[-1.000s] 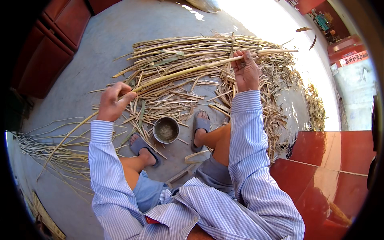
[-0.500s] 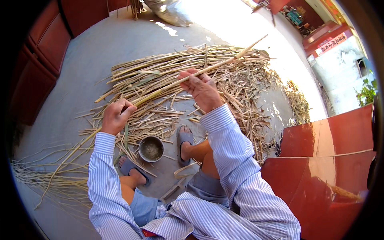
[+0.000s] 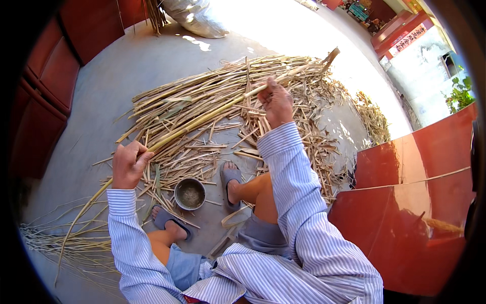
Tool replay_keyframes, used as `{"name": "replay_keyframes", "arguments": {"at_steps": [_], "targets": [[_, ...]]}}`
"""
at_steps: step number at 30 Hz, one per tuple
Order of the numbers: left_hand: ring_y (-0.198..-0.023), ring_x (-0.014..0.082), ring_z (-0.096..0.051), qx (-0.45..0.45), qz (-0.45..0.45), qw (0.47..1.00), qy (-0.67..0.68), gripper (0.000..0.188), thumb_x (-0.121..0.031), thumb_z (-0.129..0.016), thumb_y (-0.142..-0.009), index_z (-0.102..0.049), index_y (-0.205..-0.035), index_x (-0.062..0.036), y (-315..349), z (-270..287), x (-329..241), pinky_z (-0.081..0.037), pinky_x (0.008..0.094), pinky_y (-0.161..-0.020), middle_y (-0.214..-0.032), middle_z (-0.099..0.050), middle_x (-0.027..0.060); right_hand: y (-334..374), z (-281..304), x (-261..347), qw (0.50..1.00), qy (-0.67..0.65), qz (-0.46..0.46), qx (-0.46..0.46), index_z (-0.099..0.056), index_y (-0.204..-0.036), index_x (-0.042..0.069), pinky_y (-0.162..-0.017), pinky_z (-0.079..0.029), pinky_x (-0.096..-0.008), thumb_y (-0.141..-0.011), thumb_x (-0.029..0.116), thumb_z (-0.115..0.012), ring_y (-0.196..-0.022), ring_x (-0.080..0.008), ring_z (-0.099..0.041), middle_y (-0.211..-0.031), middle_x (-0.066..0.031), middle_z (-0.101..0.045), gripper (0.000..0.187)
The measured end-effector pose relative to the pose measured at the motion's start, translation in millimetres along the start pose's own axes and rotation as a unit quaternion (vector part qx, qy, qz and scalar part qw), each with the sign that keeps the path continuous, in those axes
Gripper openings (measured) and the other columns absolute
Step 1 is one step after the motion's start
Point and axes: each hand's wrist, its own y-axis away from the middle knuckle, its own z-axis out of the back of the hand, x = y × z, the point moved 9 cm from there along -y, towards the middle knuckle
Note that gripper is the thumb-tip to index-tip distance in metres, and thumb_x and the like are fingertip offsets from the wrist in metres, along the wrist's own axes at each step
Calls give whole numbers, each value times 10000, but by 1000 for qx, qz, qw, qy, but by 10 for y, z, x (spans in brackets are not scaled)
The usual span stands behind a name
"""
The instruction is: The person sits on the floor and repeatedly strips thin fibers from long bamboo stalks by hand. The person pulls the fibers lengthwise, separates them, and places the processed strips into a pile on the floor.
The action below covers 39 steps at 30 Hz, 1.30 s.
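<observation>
A wide heap of dry, pale yellow cane stalks (image 3: 238, 106) lay spread over the grey concrete floor (image 3: 101, 96). One long yellowish-green cane stalk (image 3: 197, 121) ran slanted above the heap, from the lower left up to the upper right. The left hand (image 3: 127, 164) was closed in a fist around its lower part, and the right hand (image 3: 276, 104) pinched its upper part with the fingers together. Between two grey slippers (image 3: 230, 180), a small round metal bowl (image 3: 190, 193) stood on the floor.
</observation>
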Motion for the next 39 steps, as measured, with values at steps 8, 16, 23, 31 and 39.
{"name": "replay_keyframes", "arguments": {"at_steps": [8, 16, 23, 31, 39], "targets": [[-670, 249, -653, -71, -34, 987, 144, 191, -202, -746, -808, -673, -843, -30, -68, -252, -384, -481, 329, -589, -777, -682, 114, 414, -435, -347, 991, 30, -99, 86, -592, -993, 50, -681, -567, -290, -945, 213, -631, -758, -155, -654, -901, -68, -685, 175], [-632, 172, -613, -40, 7, 977, 208, 191, -197, -724, -860, -674, -825, -16, -165, -363, -248, -469, 302, -581, -717, -663, 96, 122, -110, -175, 984, -138, -84, 78, -556, -1101, 23, -813, -568, -315, -969, 260, -588, -878, -194, -660, -1009, -99, -672, 273], [-612, 191, -605, -84, -5, 978, 192, 198, -195, -744, -841, -656, -794, -25, -176, -342, -250, -461, 309, -568, -704, -658, 87, 602, -765, -420, 981, -51, -84, 166, -547, -1112, 38, -775, -585, -298, -964, 193, -599, -930, -206, -689, -1022, -111, -692, 220], [-594, 258, -617, -137, -108, 983, 53, 196, -197, -755, -822, -633, -793, -46, -61, -169, -580, -457, 354, -526, -698, -648, 111, 281, -304, -284, 995, -17, -72, 74, -607, -965, 70, -635, -562, -267, -897, 257, -700, -709, -137, -671, -841, -61, -706, 219], [-571, 174, -581, -66, 3, 991, 115, 217, -187, -734, -856, -619, -794, -15, 209, 2, -40, -449, 301, -540, -674, -632, 100, -284, 796, 66, 982, -170, -20, -84, -633, -940, 26, -729, -583, -278, -900, 257, -674, -873, -165, -655, -898, -89, -678, 237]]}}
